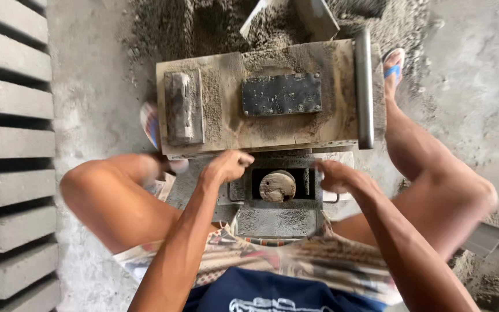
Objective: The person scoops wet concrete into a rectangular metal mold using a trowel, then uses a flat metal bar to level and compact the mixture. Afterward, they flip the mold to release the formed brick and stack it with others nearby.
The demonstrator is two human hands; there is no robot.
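Left hand: we see our left hand [226, 166] curled into a loose fist at the near edge of the wooden board, fingers drawn together; whether it pinches anything we cannot tell.
Right hand: our right hand [335, 176] is also closed, knuckles bent, resting at the right rim of the metal mould — it seems to press on the frame, but what lies under the fingers is hidden.
Metal mould: the metal mould [278, 190] sits between our two hands, just below the board, a dark rectangular opening in a steel frame.
Round wooden piece: a round wooden piece [278, 186] lies inside that opening, midway between the hands and touching neither.
Wooden board: the wooden board [226, 115] lies flat beyond the hands, dusted with grey sand.
Dark metal plate: a dark metal plate [282, 94] rests near the board's middle, well above the left hand.
Grey block: a grey block [183, 107] crusted with cement stands at the board's left end.
Steel bar: a steel bar [364, 86] runs along the board's right edge.
Sand heap: a sand heap [174, 23] spreads on the floor behind the board.
Stacked blocks: rows of stacked blocks [10, 150] fill the left side — well apart from us.
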